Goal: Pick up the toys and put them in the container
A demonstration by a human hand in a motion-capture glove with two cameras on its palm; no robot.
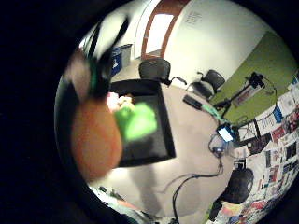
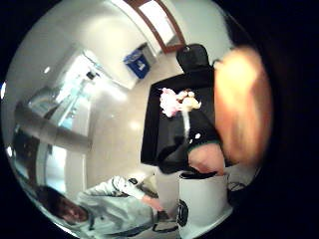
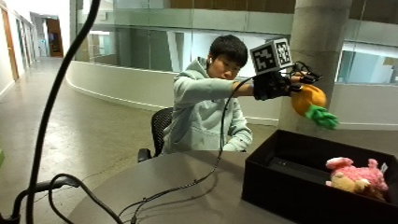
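Observation:
In the outside view my gloved right hand (image 3: 277, 84) is raised high above the black container (image 3: 280, 186) and grips an orange plush toy with green leaves (image 3: 311, 103), leaves hanging down. A pink plush toy (image 3: 354, 176) lies inside the container at its right end. The little finger side palm view has the orange toy (image 1: 96, 135) close against the palm, its green leaves (image 1: 136, 121) over the container (image 1: 166, 135) below. From the thumb side, the orange toy (image 2: 241, 112) fills one edge and the pink toy (image 2: 174, 102) lies in the container (image 2: 149, 134).
The container stands on a round grey table (image 3: 180, 186) with black cables (image 3: 174, 189) trailing across it. A phone (image 1: 192, 101) and small devices lie on the table beyond the container. Office chairs (image 1: 154, 69) stand around it. A concrete pillar (image 3: 314, 42) rises behind my hand.

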